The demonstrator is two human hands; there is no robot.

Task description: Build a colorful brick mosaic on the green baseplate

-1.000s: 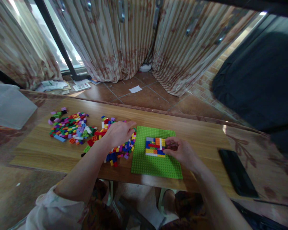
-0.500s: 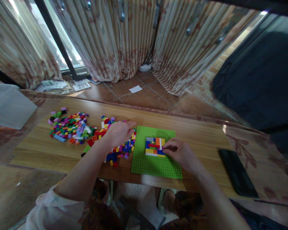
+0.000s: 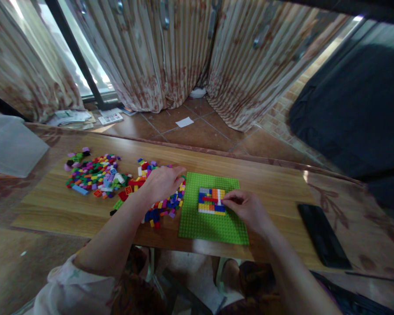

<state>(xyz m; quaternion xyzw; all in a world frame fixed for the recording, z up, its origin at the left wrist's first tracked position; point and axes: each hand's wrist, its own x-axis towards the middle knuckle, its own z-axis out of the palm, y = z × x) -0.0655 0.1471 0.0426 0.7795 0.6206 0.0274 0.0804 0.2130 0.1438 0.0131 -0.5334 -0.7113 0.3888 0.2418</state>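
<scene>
A green baseplate lies on the wooden table near its front edge. A small flat block of coloured bricks is built on it. My right hand rests on the plate's right side, fingertips pinched at the block's right edge; I cannot make out what they hold. My left hand lies curled, palm down, on a heap of loose coloured bricks just left of the plate.
A second, wider scatter of loose bricks lies at the table's left. A black phone lies at the right. A translucent box stands at the far left. Curtains, papers and tiled floor lie beyond the table.
My right hand has slid slightly left and its fingers have closed into a pinch against the built block's right edge. My left hand stays on the brick heap.
</scene>
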